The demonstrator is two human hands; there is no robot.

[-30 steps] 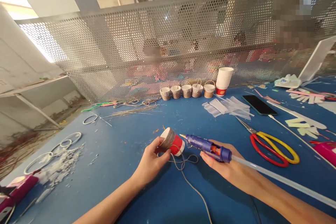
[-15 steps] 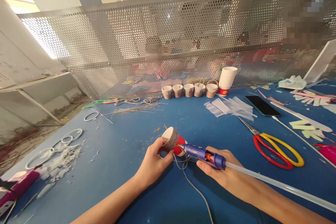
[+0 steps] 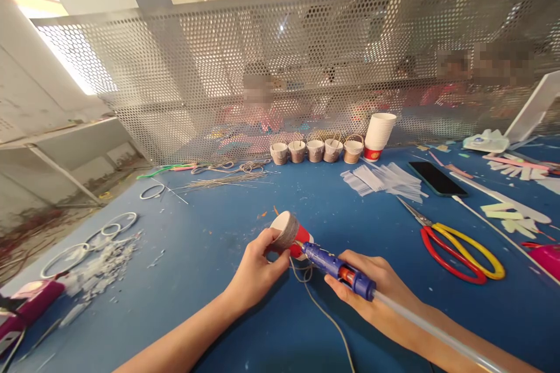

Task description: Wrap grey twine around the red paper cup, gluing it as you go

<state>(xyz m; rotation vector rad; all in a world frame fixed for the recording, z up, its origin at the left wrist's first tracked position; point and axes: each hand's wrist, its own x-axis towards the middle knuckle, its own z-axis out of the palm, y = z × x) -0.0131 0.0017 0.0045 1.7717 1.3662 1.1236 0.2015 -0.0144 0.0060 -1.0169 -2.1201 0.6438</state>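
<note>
My left hand [image 3: 258,265] grips a red and white paper cup [image 3: 303,235] that lies tilted on its side, its open mouth toward the upper left. Grey cord [image 3: 287,234] is wound round the part near the rim, and a loose length of the cord [image 3: 326,312] trails down the table toward me. In my right hand [image 3: 367,282] is a blue hot glue gun [image 3: 326,259], with a long clear glue stick [image 3: 431,326] sticking out of its back. The gun's nozzle is at the cup's side, by the edge of the wound cord; whether it touches I cannot tell.
Several small cord-wrapped baskets [image 3: 315,151] and a stack of paper cups [image 3: 380,131] stand along the perforated metal screen [image 3: 196,81]. Rightward lie white strips [image 3: 382,179], a phone [image 3: 437,178] and scissors [image 3: 459,250]. White rings [image 3: 65,259] and a pink power strip [image 3: 32,306] lie at left.
The back of the glue gun has swung down toward me with my right hand, while its nozzle stays by the cup. My left hand and the cup have hardly moved.
</note>
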